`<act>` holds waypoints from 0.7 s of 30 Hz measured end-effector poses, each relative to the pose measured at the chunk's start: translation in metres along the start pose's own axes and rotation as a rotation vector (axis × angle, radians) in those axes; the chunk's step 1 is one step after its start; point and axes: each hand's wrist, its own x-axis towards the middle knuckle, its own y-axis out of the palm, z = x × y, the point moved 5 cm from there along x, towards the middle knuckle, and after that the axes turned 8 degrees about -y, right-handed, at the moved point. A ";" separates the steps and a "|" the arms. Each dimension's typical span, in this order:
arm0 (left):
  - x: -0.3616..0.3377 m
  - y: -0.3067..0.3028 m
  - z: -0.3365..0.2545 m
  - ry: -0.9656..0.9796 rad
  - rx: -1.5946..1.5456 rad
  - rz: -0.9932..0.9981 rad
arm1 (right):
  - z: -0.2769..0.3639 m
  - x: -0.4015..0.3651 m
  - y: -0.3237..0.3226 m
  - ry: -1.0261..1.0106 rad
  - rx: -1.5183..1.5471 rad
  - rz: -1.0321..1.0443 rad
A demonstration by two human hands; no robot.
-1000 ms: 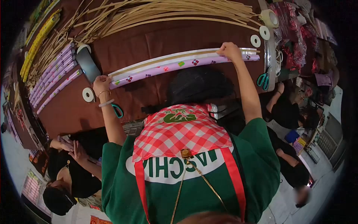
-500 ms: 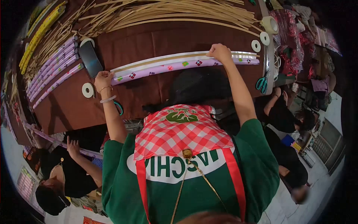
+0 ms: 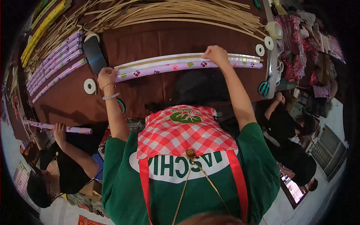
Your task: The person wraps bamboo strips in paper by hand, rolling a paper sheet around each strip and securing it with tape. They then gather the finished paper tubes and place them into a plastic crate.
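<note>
A partly rolled sheet of lilac patterned wrapping paper [image 3: 161, 70] lies across the table in front of me, its white edge on the far side. Along that edge runs a thin tan strip [image 3: 161, 60]. My left hand [image 3: 107, 76] is closed at the left end of the paper, fingers pinched on its corner. Toward the right, my right hand [image 3: 216, 55] is closed with fingertips down on the tan strip; the thumb is partly hidden. Left of my left hand are a dark phone [image 3: 94, 54] and a roll of white tape [image 3: 90, 86].
Lilac rolls [image 3: 56, 62] and yellow rolls [image 3: 43, 32] lie at the left. Many tan strips [image 3: 180, 17] spread along the back. Teal scissors [image 3: 264, 89] and tape rolls [image 3: 260, 49] sit at the right. At lower left a co-worker's hand [image 3: 60, 134] holds a lilac roll [image 3: 77, 130].
My right hand has slid a little left along the strip, while my left hand stays at the paper's end. The left co-worker's hand now grips a lilac roll.
</note>
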 end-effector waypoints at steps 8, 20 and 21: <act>-0.002 -0.001 -0.001 -0.046 -0.036 0.024 | -0.036 0.000 0.004 0.184 0.071 0.064; -0.002 0.002 0.003 -0.061 -0.075 0.011 | 0.016 0.003 -0.005 0.091 0.035 0.069; -0.003 0.000 0.001 -0.057 -0.075 0.001 | 0.031 0.007 0.003 0.041 0.033 0.045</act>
